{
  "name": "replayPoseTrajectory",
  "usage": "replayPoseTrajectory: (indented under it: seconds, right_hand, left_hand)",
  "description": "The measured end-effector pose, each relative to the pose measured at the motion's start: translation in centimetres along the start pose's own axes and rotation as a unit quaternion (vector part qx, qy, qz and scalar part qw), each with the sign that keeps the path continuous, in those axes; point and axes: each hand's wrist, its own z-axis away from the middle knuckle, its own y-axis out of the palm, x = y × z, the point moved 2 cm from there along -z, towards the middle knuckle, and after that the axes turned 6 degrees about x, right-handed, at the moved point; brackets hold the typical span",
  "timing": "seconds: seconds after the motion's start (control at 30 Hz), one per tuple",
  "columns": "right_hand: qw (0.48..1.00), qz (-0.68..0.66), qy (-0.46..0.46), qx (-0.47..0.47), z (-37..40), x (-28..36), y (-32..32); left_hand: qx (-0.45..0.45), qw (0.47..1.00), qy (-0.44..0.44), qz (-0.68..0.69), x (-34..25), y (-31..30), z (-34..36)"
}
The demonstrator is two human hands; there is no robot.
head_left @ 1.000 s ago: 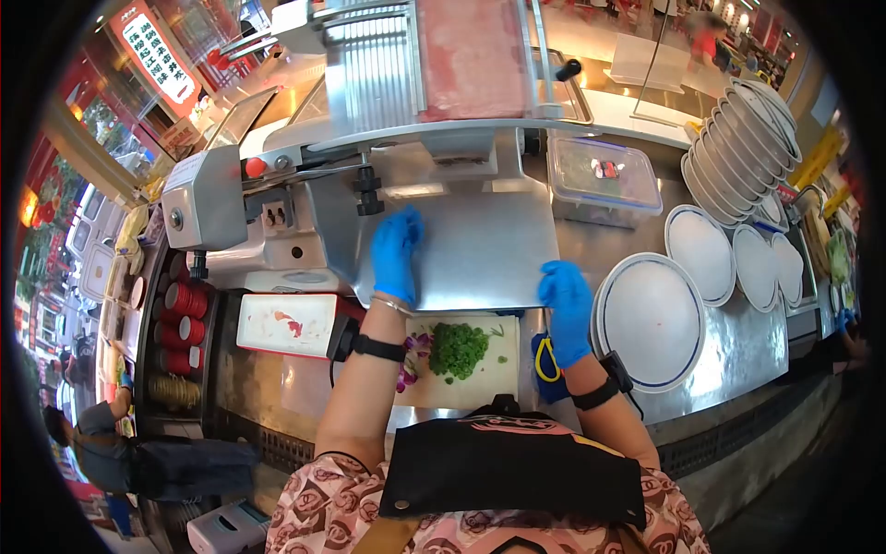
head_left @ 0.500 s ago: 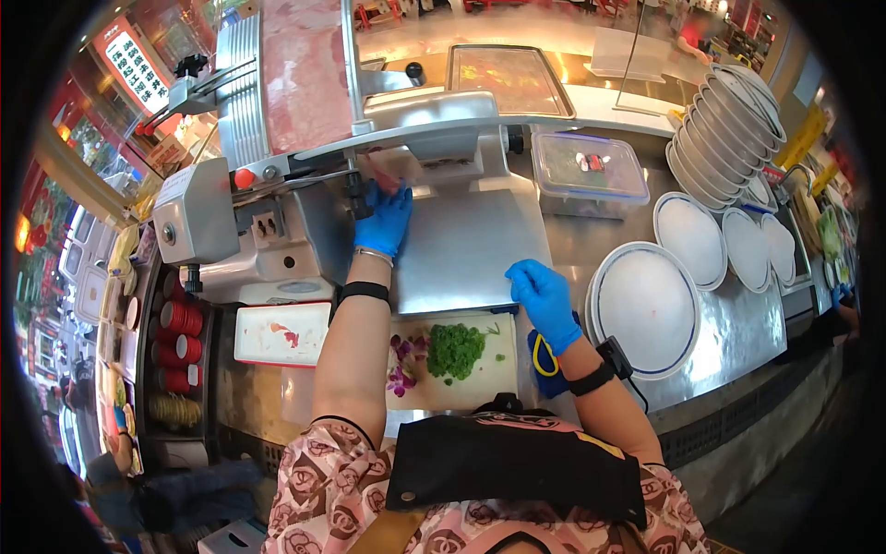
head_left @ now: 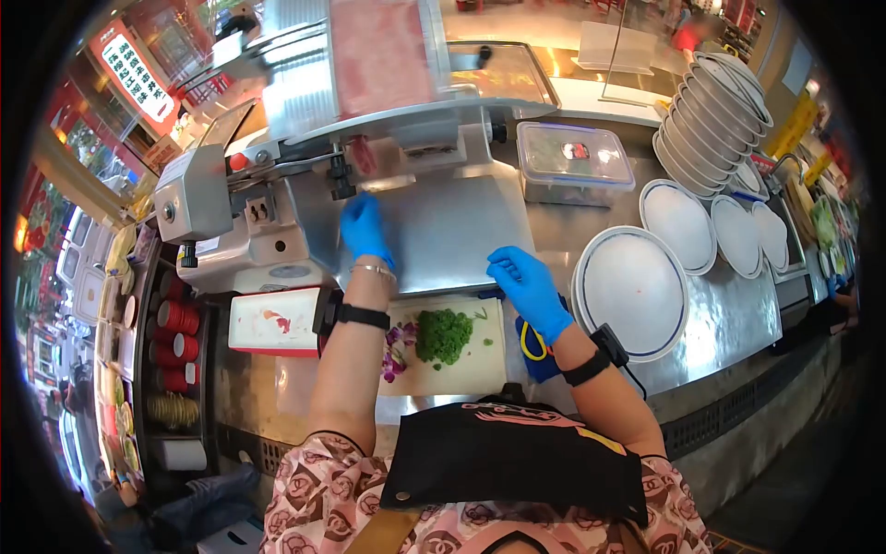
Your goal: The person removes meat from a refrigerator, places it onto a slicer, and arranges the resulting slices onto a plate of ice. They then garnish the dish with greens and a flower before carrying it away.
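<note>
1. Your work surface is a metal counter (head_left: 738, 319).
2. At your left, the slicer (head_left: 263, 254) stands on it.
3. Nearer you lie the white tray (head_left: 247, 323), the cutting board (head_left: 489, 374) and, just beside the board, a blue item (head_left: 543, 367) with a yellow loop.
4. At your right, locate the lidded container (head_left: 576, 164), the large plates (head_left: 634, 292) and the tall plate stack (head_left: 706, 134).
</note>
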Motion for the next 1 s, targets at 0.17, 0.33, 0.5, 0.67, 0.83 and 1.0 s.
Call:
replayPoseTrajectory:
  seconds: [0.17, 0.33, 0.5, 0.67, 0.83, 1.0]
  right_hand:
    - [1.0, -0.016, -0.004, 0.009, 0.2, 0.0, -0.3]
    - [0.989, -0.141, 0.013, 0.034, -0.3, -0.8, -1.0]
    - [0.993, -0.117, 0.014, 0.027, -0.4, -0.7, -0.8]
    - [0.994, -0.105, 0.018, 0.022, -0.5, -0.6, -0.8]
    - [0.992, -0.114, 0.034, 0.041, -0.4, -0.6, -0.9]
    - [0.992, -0.122, 0.019, 0.025, -0.4, -1.1, -0.7]
  left_hand:
    - [-0.107, 0.993, -0.03, 0.025, -0.6, 0.1, -2.4]
    - [-0.078, 0.983, 0.004, 0.163, 0.4, 0.7, -2.0]
    - [-0.042, 0.984, 0.018, 0.174, -0.2, 0.7, -1.4]
    - [-0.046, 0.968, -0.036, 0.243, -0.1, 1.0, -2.1]
    - [-0.15, 0.987, 0.049, 0.002, 1.0, 0.9, -4.7]
    - [-0.171, 0.984, 0.019, -0.046, 1.4, -0.1, -7.4]
